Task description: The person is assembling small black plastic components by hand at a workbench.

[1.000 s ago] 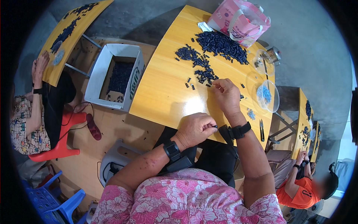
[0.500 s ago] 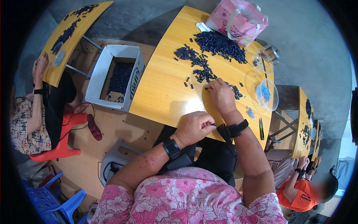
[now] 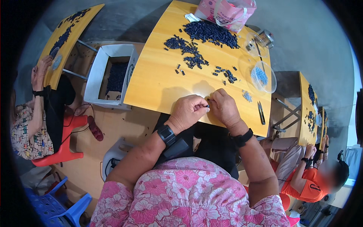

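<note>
Thumb and finger of the left hand (image 3: 188, 110) make a tight pinch grip, clenched on a small dark cylindrical piece (image 3: 207, 106) that pokes out toward the right hand (image 3: 224, 107). Its fingertips are pressed together too, apparently on a second dark bit (image 3: 208, 100), mostly hidden. This second bit lies slightly beyond the first, the two very close; whether they touch, I cannot tell. Both are too small and too covered for their long axes to be read with certainty. The landmark is the clear round plastic bowl (image 3: 272, 83) holding light-blue bits (image 3: 261, 75): both hands are on its near left side, over the front edge of the yellow wood-grain surface (image 3: 151, 75), the right hand nearer to it.

On the bowl's near side lie black-handled metal snips (image 3: 261, 114), their length running roughly away from the body. Between the bowl and the right hand sits a loose clump of pale grey-blue bits (image 3: 247, 96). Left of the bowl is a small scatter of dark cylinders (image 3: 228, 76). Beyond that, farther left of it, a trail of dark cylinders (image 3: 193, 58) leads up to a dense dark heap (image 3: 211, 34). Just beyond the bowl stands a second clear plastic container (image 3: 248, 46). At the far edge, left of the bowl, is a pink printed bag with pale handles (image 3: 228, 17).
</note>
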Tool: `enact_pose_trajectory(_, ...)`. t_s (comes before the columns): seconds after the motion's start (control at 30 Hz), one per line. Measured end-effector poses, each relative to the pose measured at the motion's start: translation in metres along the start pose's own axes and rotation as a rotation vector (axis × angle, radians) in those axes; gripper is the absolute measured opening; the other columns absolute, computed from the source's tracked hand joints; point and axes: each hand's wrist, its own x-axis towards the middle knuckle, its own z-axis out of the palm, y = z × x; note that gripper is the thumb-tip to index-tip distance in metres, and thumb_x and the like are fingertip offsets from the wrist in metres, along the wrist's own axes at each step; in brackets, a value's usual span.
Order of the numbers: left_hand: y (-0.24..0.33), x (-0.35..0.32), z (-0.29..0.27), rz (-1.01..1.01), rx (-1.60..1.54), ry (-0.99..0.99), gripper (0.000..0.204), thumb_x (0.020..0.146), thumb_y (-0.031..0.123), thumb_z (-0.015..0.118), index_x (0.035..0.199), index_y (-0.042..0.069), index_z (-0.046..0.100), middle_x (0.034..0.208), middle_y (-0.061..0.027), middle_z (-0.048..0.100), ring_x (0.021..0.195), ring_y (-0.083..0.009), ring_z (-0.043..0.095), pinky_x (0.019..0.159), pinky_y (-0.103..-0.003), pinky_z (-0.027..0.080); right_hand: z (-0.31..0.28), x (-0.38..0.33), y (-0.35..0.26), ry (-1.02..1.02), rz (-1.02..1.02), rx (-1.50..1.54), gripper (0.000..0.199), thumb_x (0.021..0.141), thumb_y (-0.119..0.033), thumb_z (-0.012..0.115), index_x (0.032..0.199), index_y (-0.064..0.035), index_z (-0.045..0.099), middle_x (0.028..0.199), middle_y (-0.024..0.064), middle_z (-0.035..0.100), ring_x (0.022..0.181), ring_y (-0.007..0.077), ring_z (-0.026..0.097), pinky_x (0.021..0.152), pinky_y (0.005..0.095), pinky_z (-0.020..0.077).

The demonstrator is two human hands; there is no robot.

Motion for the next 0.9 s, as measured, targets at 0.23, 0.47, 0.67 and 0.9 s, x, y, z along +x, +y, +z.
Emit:
enact_pose_trajectory(0.23,-0.002,-0.001,0.002,-0.041,-0.01,-0.02,0.011,0.078,0.008,0.074,0.086,0.002,0.068,0.08,-0.0088,0.069,0.072,-0.0175,0.067,0.068,-0.029,0.053,0.003,-0.011,-0.003,0.091,-0.117,0.015,0.009,0.078,-0.012,0.066,0.078,-0.0064,0.059,0.076,0.013,0.058,0.069,0.0355,0.061,0.062,0.0425,0.0519)
enact_pose_trajectory(0.47,-0.001,0.0,0.002,-0.061,-0.009,-0.037,0.01,0.081,0.008,0.073,0.088,0.002,0.069,0.081,-0.007,0.069,0.073,-0.0129,0.067,0.069,-0.026,0.053,0.002,-0.017,-0.004,0.165,-0.018,0.124,0.005,0.083,-0.007,0.062,0.087,-0.0061,0.064,0.083,0.0164,0.06,0.075,0.0353,0.062,0.065,0.0407,0.0523)
enact_pose_trajectory(0.67,-0.004,-0.003,0.001,-0.061,-0.039,-0.04,0.01,0.081,0.008,0.073,0.089,0.002,0.07,0.081,-0.006,0.069,0.074,-0.0112,0.067,0.069,-0.026,0.053,0.002,-0.029,0.005,0.079,0.392,0.801,0.012,0.089,-0.004,0.06,0.099,-0.0002,0.066,0.086,0.011,0.066,0.074,0.0199,0.065,0.072,0.0306,0.0534)
enact_pose_trajectory(0.9,-0.007,-0.002,0.004,-0.007,-0.089,0.011,0.009,0.08,0.009,0.073,0.084,0.002,0.069,0.074,-0.0062,0.067,0.063,-0.0129,0.063,0.061,-0.026,0.053,0.006,-0.033,0.004,0.013,0.546,1.255,0.016,0.092,-0.001,0.058,0.105,0.0051,0.066,0.075,0.0059,0.065,0.071,0.0139,0.062,0.071,0.0279,0.053)
